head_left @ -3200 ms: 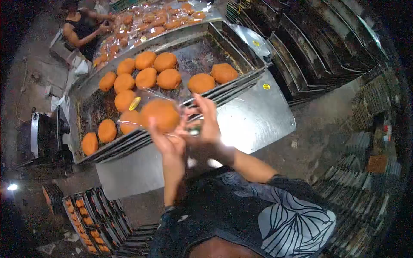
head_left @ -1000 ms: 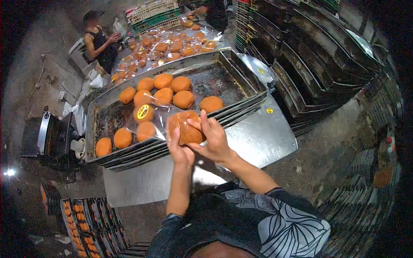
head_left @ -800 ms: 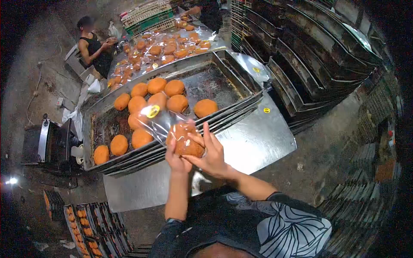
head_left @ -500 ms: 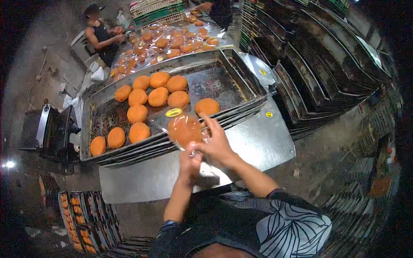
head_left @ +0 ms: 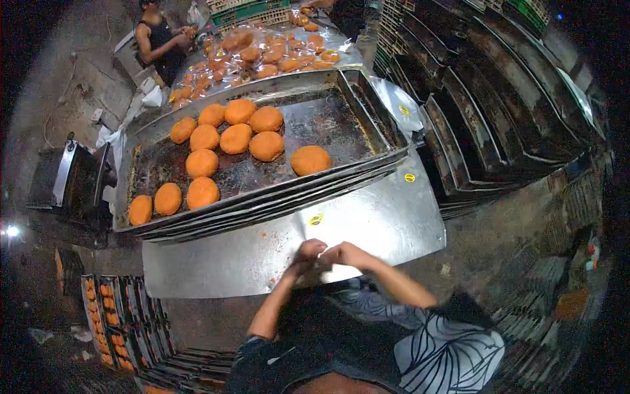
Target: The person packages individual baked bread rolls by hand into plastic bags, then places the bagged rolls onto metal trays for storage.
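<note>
My left hand (head_left: 306, 257) and my right hand (head_left: 343, 255) are close together over the near edge of the metal table, in front of my body. Both look closed, with fingers bent, though motion smears them. A clear plastic bag (head_left: 310, 231) with a yellow label spreads just beyond the fingers, and its edges are faint. No bun shows in it. Past the hands lies a dark baking tray (head_left: 315, 125) on top of a stack of trays. Several round orange-brown buns (head_left: 236, 138) rest in it, mostly on the left, with a single bun (head_left: 311, 160) near the front rim.
Bagged buns (head_left: 269, 56) are heaped on the table behind the tray. A person (head_left: 157, 39) stands at the far left beside them. Stacked dark trays (head_left: 472, 111) rise at the right. A rack of buns (head_left: 108, 315) stands low at the left. Crates (head_left: 249, 14) are at the back.
The bagged bun has left my hands, and a blurred bagged bun shows above the far heap. Both hands have drawn back toward my body. The buns in the tray look the same.
</note>
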`<state>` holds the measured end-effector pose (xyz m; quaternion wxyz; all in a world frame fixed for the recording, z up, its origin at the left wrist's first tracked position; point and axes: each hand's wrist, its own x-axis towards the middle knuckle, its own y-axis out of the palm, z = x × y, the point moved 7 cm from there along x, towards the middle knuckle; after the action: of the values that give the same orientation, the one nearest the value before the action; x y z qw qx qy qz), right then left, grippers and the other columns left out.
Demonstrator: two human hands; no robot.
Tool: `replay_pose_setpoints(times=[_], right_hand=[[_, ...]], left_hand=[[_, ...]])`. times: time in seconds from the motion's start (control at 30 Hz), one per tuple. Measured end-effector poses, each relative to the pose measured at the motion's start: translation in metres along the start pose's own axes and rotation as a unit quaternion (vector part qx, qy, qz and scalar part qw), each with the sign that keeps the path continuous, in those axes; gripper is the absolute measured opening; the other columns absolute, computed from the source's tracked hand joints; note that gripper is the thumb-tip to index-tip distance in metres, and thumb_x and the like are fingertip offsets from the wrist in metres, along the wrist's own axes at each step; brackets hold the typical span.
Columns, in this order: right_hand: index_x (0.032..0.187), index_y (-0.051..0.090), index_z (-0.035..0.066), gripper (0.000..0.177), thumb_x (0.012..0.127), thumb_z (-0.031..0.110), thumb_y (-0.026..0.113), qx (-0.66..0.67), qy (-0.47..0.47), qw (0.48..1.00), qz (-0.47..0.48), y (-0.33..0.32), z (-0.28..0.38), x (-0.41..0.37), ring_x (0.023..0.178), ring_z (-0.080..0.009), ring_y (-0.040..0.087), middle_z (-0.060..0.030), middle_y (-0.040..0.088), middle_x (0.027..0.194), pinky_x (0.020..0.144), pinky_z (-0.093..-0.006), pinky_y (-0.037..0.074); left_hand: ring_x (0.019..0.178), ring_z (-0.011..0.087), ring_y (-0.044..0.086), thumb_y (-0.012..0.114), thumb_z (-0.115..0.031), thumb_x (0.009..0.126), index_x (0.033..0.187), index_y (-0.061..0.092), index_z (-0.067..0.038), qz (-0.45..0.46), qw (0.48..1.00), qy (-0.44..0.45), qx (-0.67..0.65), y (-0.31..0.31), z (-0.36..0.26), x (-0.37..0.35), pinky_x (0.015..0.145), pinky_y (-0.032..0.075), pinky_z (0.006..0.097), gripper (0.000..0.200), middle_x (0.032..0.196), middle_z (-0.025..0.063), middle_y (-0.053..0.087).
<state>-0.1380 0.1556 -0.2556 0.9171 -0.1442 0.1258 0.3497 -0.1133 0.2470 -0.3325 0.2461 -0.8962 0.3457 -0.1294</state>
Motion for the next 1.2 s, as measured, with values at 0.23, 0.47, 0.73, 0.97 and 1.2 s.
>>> replay_pose_setpoints(times=[0.23,0.47,0.73,0.97,1.2], right_hand=[[0.098,0.054,-0.001,0.026,0.079,0.017,0.056,-0.032,-0.032,0.988,-0.148,0.001,-0.022,-0.023,0.067,-0.021,0.055,-0.0152,0.059,0.077,0.063,-0.0325,0.044],[0.108,0.045,-0.002,0.026,0.085,0.009,0.038,0.076,0.097,0.947,-0.297,0.006,-0.002,-0.042,0.044,-0.0167,0.053,-0.0101,0.058,0.061,0.045,-0.0278,0.045],[0.123,0.032,-0.001,0.053,0.086,0.035,0.043,0.639,-0.31,0.698,-0.097,-0.016,0.138,0.043,0.11,-0.0246,0.043,-0.0153,0.042,0.121,0.09,-0.0369,0.038],[0.122,0.038,-0.002,0.045,0.078,0.001,0.033,0.238,-0.304,0.91,-0.15,0.017,0.204,0.058,0.112,-0.0219,0.043,-0.0145,0.038,0.127,0.089,-0.0295,0.039],[0.097,0.059,-0.002,0.033,0.07,-0.011,0.043,-0.038,-0.35,0.851,-0.391,0.009,0.205,0.039,0.091,-0.0258,0.057,-0.0176,0.057,0.102,0.074,-0.0295,0.046]], left_hand=[[0.085,0.0161,0.056,0.056,-0.011,0.077,0.096,0.059,-0.003,-0.017,0.976,-0.149,-0.158,-0.017,-0.055,0.003,0.074,0.044,0.0275,0.021,0.09,0.0098,0.06],[0.062,0.0106,0.052,0.064,-0.009,0.069,0.075,0.062,-0.003,-0.174,0.945,-0.117,-0.25,-0.041,-0.079,0.004,0.055,0.041,0.0253,0.009,0.069,0.0052,0.059],[0.097,0.0171,0.046,0.044,-0.026,0.086,0.115,0.035,-0.002,-0.398,0.658,-0.079,-0.635,-0.13,-0.075,0.004,0.083,0.041,0.0307,0.039,0.105,0.0084,0.047],[0.076,0.0168,0.055,0.039,-0.017,0.088,0.104,0.042,0.003,-0.359,0.777,0.019,-0.517,-0.205,-0.137,-0.036,0.068,0.046,0.0265,0.026,0.087,0.0096,0.054],[0.065,0.0233,0.057,0.052,-0.009,0.078,0.077,0.059,-0.003,-0.393,0.913,0.001,0.11,-0.228,-0.159,-0.06,0.057,0.045,0.0288,0.009,0.072,0.0115,0.055]])
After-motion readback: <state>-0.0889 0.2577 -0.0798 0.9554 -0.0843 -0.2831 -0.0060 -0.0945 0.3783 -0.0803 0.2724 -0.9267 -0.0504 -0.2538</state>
